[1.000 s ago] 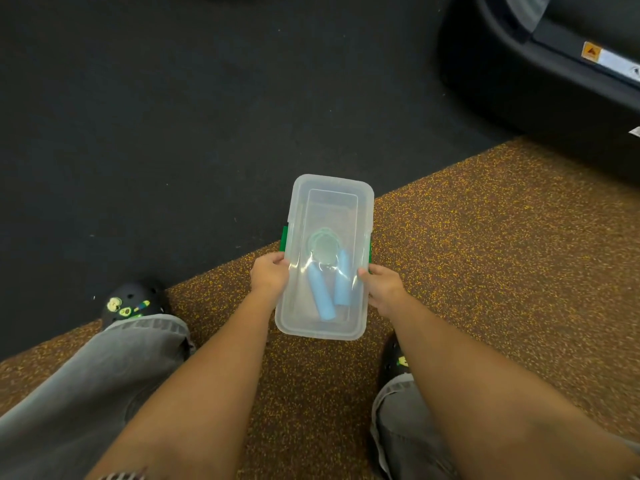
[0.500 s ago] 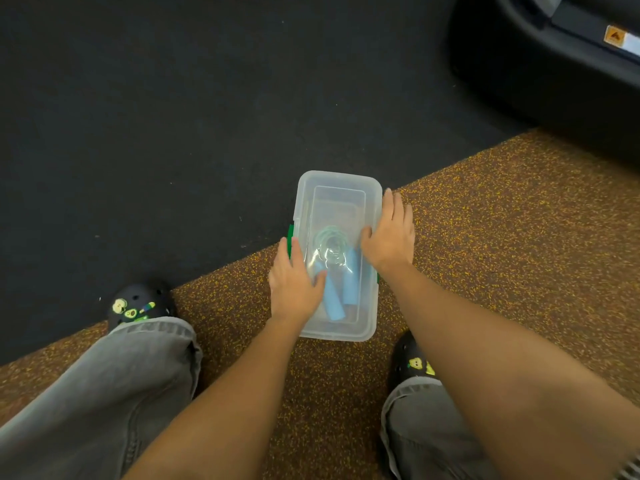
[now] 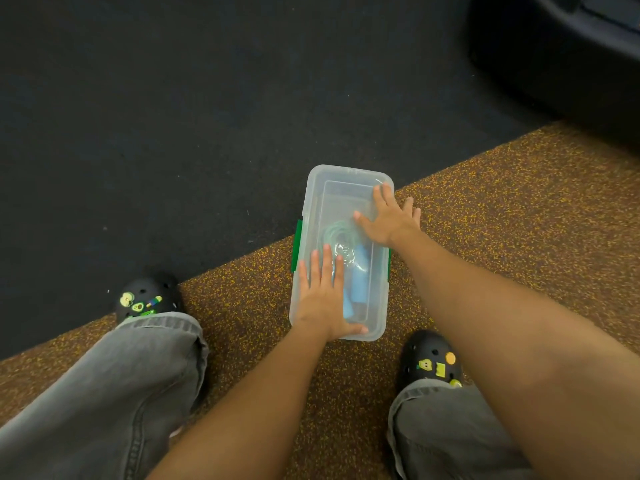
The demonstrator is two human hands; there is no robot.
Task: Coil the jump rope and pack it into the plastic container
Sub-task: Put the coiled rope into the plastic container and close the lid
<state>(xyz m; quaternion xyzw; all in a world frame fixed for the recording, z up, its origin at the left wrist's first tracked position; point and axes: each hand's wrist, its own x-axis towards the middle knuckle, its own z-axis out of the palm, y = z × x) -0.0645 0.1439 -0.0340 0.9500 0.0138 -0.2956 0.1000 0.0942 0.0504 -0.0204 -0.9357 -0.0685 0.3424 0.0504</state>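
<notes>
We see a dark carpet [image 3: 173, 116] meeting a yellow-flecked brown floor [image 3: 519, 209] along a slanting edge, a left clog [image 3: 147, 299] and a right clog [image 3: 431, 358], both black with small bright charms, showing below grey trouser legs [image 3: 104, 393], and a dark bulky object [image 3: 554, 46] at the upper right corner.

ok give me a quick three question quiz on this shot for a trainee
1. True or false: the jump rope lies inside the plastic container, under its lid.
2. The left hand is: A flat on the lid, fingers straight; B curled round the jump rope; C lifted well above the plastic container.
3. Fill in: the latch on the container's side is ___ in colour.
Key: 1 true; 2 A; 3 green.
</notes>
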